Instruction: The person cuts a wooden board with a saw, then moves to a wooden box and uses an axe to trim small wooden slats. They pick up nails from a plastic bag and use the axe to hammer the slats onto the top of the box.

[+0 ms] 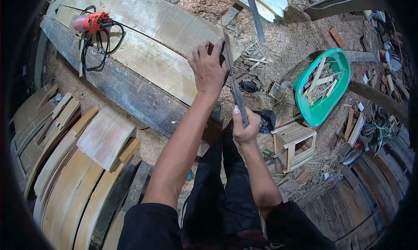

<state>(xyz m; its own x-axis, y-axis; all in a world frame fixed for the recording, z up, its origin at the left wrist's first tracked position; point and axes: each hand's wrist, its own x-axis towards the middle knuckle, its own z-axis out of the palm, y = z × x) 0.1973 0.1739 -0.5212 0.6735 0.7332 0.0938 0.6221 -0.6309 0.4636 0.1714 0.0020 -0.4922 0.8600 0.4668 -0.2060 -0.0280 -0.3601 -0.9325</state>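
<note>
A long, narrow, dark strip (237,95), blade-like and slightly bent along its length, runs upward in front of my legs. My right hand (247,127) is wrapped round its lower end, thumb lying along it. Higher up, my left hand (210,67) has its fingers curled against the strip's left side, with the fingertips partly hidden; I cannot tell whether the strip is metal or wood. Behind my left hand lie wide, pale boards (152,21) joined into a long pointed panel. A red power tool (92,22) with a coiled black cord rests on that panel.
A green plastic tub (300,95) with wood offcuts stands at the right. Below it is a small slatted wooden stool (294,141). Curved planks (65,193) are stacked at lower left, a pale board (106,139) on top. Shavings and scraps cover the ground (287,45).
</note>
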